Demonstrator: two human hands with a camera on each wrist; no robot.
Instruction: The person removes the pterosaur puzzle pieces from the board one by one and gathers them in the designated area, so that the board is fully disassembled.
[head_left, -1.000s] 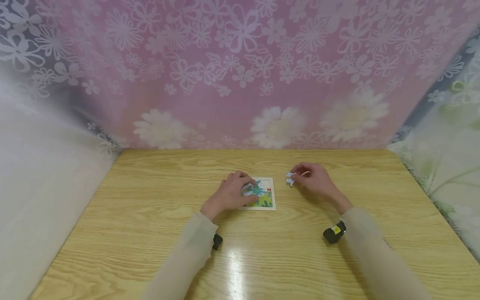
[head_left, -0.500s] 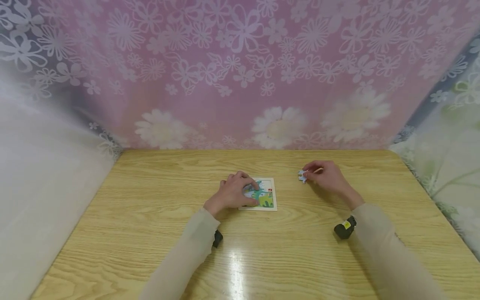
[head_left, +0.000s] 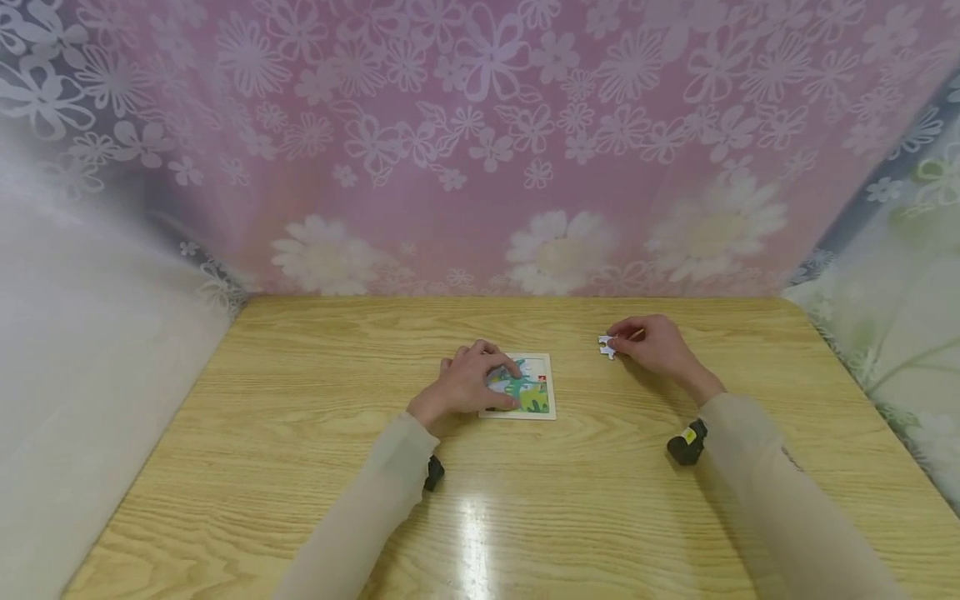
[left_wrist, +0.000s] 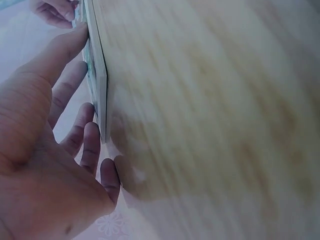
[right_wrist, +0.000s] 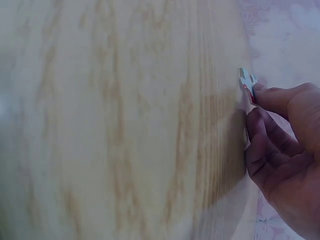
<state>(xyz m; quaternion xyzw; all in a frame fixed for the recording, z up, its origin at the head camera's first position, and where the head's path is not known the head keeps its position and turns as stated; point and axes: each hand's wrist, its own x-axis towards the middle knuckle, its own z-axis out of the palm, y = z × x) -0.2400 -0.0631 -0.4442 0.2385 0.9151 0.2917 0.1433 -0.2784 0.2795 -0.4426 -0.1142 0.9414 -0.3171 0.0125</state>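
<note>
The right hand (head_left: 658, 347) pinches a puzzle piece (head_left: 606, 346); the left hand (head_left: 468, 379) — fingers spread apart — touches the framed puzzle (head_left: 534, 400).

- Table (head_left: 600, 517): yellowish wood grain, a rounded far-right corner, a streak of glare (head_left: 474, 546) on the near part.
- Puzzle board (head_left: 552, 400): lies on the table, pale-rimmed, its picture green and teal, left part hidden in the head view.
</note>
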